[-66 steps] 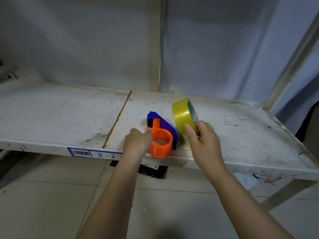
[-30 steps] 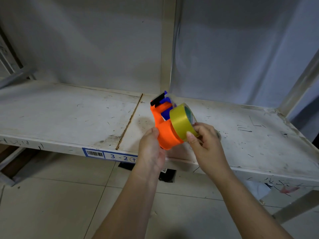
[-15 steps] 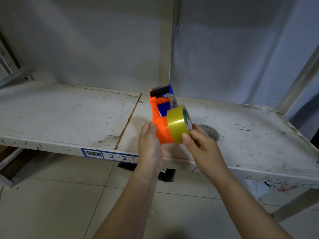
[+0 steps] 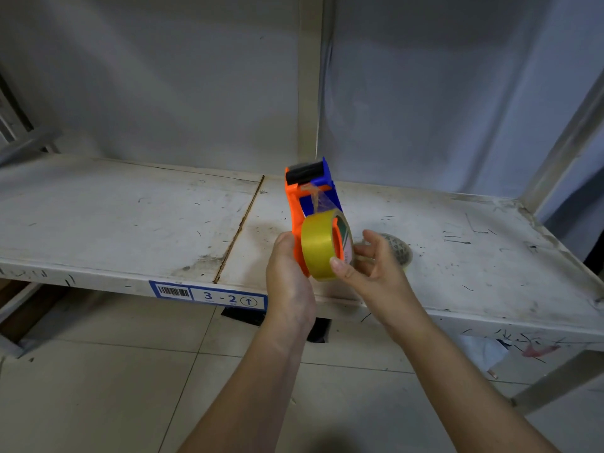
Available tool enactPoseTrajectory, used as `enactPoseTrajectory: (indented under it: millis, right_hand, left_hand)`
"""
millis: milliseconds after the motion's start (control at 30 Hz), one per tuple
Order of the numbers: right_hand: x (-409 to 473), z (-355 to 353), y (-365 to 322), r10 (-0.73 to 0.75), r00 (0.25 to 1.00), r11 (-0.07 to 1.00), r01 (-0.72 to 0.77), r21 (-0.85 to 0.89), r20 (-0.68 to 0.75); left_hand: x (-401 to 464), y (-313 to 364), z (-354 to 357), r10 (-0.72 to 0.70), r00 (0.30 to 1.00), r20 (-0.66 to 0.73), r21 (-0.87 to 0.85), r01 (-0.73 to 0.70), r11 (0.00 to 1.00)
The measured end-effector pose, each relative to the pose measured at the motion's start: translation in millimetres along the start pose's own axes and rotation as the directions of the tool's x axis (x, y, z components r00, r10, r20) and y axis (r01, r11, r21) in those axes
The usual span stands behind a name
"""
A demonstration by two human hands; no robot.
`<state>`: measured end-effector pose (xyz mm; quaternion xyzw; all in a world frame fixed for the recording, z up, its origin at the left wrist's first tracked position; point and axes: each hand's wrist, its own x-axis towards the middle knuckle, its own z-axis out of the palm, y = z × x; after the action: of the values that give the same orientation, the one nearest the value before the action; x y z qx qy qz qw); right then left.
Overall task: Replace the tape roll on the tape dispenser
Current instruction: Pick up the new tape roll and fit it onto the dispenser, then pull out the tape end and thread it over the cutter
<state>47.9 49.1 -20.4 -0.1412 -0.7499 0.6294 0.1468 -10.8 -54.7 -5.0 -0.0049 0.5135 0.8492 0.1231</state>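
My left hand [image 4: 287, 273] grips the orange and blue tape dispenser [image 4: 299, 204] by its lower part and holds it upright above the shelf's front edge. A yellow tape roll [image 4: 318, 245] sits against the dispenser's orange hub. My right hand [image 4: 369, 269] has its thumb on the roll's lower edge and its fingers spread behind the roll. A loose strip of tape [image 4: 315, 199] runs from the roll up to the black roller at the dispenser's top. Another roll, nearly used up and see-through [image 4: 400, 250], lies flat on the shelf behind my right hand.
The scuffed white shelf board [image 4: 130, 217] has a seam left of the dispenser and a blue label reading 3-2 [image 4: 209, 294] on its front edge. A metal upright [image 4: 309, 76] stands behind, and a slanted brace [image 4: 568, 138] at the right. Tiled floor lies below.
I lifted the dispenser off the shelf with my left hand and turned it upright. My right hand brought the yellow roll onto its hub, and my fingers have since spread behind the roll.
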Motion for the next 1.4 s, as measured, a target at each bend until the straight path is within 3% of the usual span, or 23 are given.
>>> enactPoseTrajectory:
  millis: [200, 433, 767, 1000, 1033, 1100, 1167, 1200, 1267, 1400]
  right_hand:
    - [3.8, -8.3, 3.4, 0.002, 0.992, 0.997, 0.007, -0.073, 0.129]
    - [2.3, -18.0, -0.6, 0.008, 0.999, 0.997, -0.005, -0.078, 0.046]
    - [2.0, -19.6, -0.8, -0.001, 0.990, 0.992, 0.018, -0.122, 0.142]
    - [-0.6, -30.0, -8.6, -0.022, 0.977, 0.995, 0.041, -0.086, 0.214]
    - [-1.4, -33.9, -11.7, -0.025, 0.981, 0.994, 0.045, -0.098, 0.194]
    - [-1.3, -41.7, -15.7, -0.056, 0.998, 0.985, 0.052, -0.163, -0.022]
    - [-0.5, -47.4, -17.8, -0.147, 0.954, 0.944, 0.057, -0.325, -0.261]
    - [-0.2, -48.5, -18.1, -0.198, 0.934, 0.909, 0.061, -0.411, -0.299]
    - [-0.8, -48.8, -18.0, -0.237, 0.930, 0.858, 0.065, -0.510, -0.280]
    - [4.3, -45.2, -8.7, -0.224, 0.946, 0.848, 0.072, -0.525, -0.233]
  left_hand:
    - [-11.3, 5.0, 4.2, -0.088, 0.988, 0.130, 0.019, 0.087, 0.996]
    - [0.8, 20.9, -2.1, -0.134, 0.968, 0.211, 0.422, 0.034, 0.906]
    - [-9.9, 21.7, 2.1, -0.024, 0.968, 0.248, 0.422, -0.085, 0.903]
    - [-10.0, 16.2, -4.4, -0.092, 0.924, 0.371, 0.459, -0.097, 0.883]
    - [-8.9, 15.6, -6.5, -0.104, 0.920, 0.377, 0.467, -0.092, 0.880]
    - [-6.7, 15.4, -10.0, -0.115, 0.914, 0.389, 0.518, -0.114, 0.848]
    - [-5.1, 16.4, -12.1, -0.115, 0.912, 0.394, 0.608, -0.164, 0.777]
    - [-4.1, 16.3, -12.8, -0.115, 0.909, 0.400, 0.640, -0.187, 0.746]
    - [-2.7, 16.5, -12.8, -0.111, 0.904, 0.413, 0.683, -0.227, 0.694]
    - [-0.1, 16.4, -11.8, -0.102, 0.893, 0.439, 0.719, -0.281, 0.635]
